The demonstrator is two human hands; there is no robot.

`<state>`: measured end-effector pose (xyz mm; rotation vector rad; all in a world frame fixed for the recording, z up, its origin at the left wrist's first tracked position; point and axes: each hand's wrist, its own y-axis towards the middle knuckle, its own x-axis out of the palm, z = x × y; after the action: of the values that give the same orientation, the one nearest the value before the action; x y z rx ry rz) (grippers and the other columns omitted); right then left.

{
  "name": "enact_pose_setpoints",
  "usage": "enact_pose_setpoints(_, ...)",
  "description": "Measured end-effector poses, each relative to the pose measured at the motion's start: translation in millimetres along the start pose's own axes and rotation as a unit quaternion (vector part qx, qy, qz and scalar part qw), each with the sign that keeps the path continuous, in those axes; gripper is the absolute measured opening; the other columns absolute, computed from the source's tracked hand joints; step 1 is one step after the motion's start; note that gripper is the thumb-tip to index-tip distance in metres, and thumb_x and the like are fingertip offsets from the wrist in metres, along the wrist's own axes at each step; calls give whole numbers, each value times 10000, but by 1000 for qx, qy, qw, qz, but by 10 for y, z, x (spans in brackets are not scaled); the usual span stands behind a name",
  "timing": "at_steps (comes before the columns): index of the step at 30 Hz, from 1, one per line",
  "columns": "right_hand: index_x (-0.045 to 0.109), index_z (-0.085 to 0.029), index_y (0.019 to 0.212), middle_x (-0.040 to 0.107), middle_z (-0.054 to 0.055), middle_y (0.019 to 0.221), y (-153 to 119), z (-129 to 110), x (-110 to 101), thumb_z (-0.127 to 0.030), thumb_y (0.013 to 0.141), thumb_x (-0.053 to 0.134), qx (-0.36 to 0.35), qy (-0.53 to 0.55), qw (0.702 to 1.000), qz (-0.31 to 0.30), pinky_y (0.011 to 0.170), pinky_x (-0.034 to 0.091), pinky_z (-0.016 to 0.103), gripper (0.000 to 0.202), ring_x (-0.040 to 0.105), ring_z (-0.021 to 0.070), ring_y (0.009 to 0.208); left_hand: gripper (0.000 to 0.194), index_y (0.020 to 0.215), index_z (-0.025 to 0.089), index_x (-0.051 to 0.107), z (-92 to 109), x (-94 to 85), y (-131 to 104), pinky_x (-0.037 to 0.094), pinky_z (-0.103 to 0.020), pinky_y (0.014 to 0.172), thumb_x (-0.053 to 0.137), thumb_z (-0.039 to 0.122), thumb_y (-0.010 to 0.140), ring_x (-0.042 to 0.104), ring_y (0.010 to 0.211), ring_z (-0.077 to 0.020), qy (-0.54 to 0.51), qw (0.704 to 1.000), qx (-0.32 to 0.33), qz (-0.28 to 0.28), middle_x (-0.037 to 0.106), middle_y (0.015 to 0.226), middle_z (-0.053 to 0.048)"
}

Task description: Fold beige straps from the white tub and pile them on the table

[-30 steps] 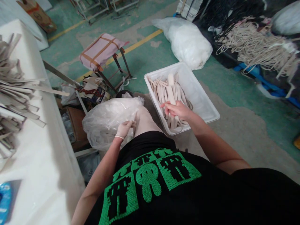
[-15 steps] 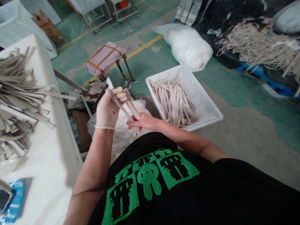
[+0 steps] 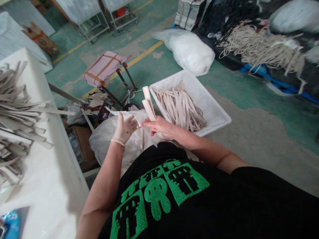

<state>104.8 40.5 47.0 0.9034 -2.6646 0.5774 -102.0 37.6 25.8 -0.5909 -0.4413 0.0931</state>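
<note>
My right hand (image 3: 160, 126), bare, is closed around some pale flat strips (image 3: 149, 108), whose looped ends stick up above the fingers. Beside it on the left is my left hand (image 3: 126, 127) in a whitish glove with a small red spot on the palm. Its fingers are spread, and a thin white strip (image 3: 117, 113) lies behind them. Just beyond my right hand, a white bin (image 3: 215, 113) holds a heap of beige strips (image 3: 184, 108).
A white table (image 3: 54, 186) with piled strips (image 3: 22, 113) runs along the left. Clear plastic bags (image 3: 104, 139) lie below my hands. Further off stand a pink-topped stool (image 3: 106, 68) and a stuffed white sack (image 3: 190, 51).
My left hand has opened and moved lower, off the strips it was pinching. The strips in my right hand now point more upright. The whole view has shifted slightly.
</note>
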Motion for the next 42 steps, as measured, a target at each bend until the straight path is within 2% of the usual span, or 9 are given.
enact_pose_setpoints(2,769,-135,948,497,-56,544,38,-52,-51,-361,861,719,-3,-3,1000,31,469,473,188,247,292,52,455,835,1001,139,745,-395,-8,-49,457,-474,1056,571,893,686,643,1172,-366,28,997,-61,-45,746,1044,-193)
enact_pose_setpoints(6,771,-130,947,538,-31,616,114,-55,-121,-319,822,742,14,-33,996,82,448,480,177,229,408,69,519,651,1036,188,770,-733,32,-169,436,-462,1081,819,693,628,646,1179,-330,19,996,18,-89,752,1131,-142)
enact_pose_setpoints(10,761,-131,870,653,28,774,167,8,-133,-260,796,742,-3,-101,989,111,421,479,165,149,549,108,645,423,896,196,790,-610,201,-180,488,-400,1015,911,489,616,716,972,-246,15,995,88,-41,785,938,-67)
enact_pose_setpoints(13,761,-138,876,665,22,761,183,46,-138,-287,810,729,-20,-138,984,109,426,482,156,167,565,107,646,410,898,179,792,-527,306,-120,495,-362,999,944,389,580,718,984,-234,4,994,113,-14,790,976,-65)
enact_pose_setpoints(19,754,-124,911,678,29,771,230,41,-180,-312,808,728,-33,-198,972,121,458,500,176,216,574,107,615,352,847,154,767,-580,316,-77,514,-317,923,947,313,589,704,873,-173,3,994,108,6,770,858,-27)
enact_pose_setpoints(23,747,-119,907,663,22,729,256,-64,-192,-333,824,713,-31,-278,953,114,502,482,199,232,566,103,554,359,824,157,766,-559,339,-134,528,-279,833,956,300,555,678,773,-131,22,995,98,8,752,811,-3)
enact_pose_setpoints(30,766,-90,933,625,2,639,243,-274,-177,-326,885,659,-26,-431,898,87,622,393,221,263,574,105,558,322,818,186,746,-507,300,-189,563,-362,886,924,326,589,716,863,-199,-10,997,75,-18,766,864,-32)
enact_pose_setpoints(36,784,-125,1025,733,66,828,301,-242,-148,-364,903,649,-41,-473,875,99,689,385,232,300,653,162,787,357,950,232,746,-629,315,-163,556,-396,944,902,378,664,722,874,-197,-38,995,93,12,766,905,-17)
enact_pose_setpoints(42,784,-149,1077,766,85,963,370,-203,-147,-345,899,655,-43,-481,870,101,722,398,238,294,679,193,897,414,903,214,779,-731,273,-120,568,-323,835,959,346,554,712,818,-177,-19,995,91,27,772,867,-20)
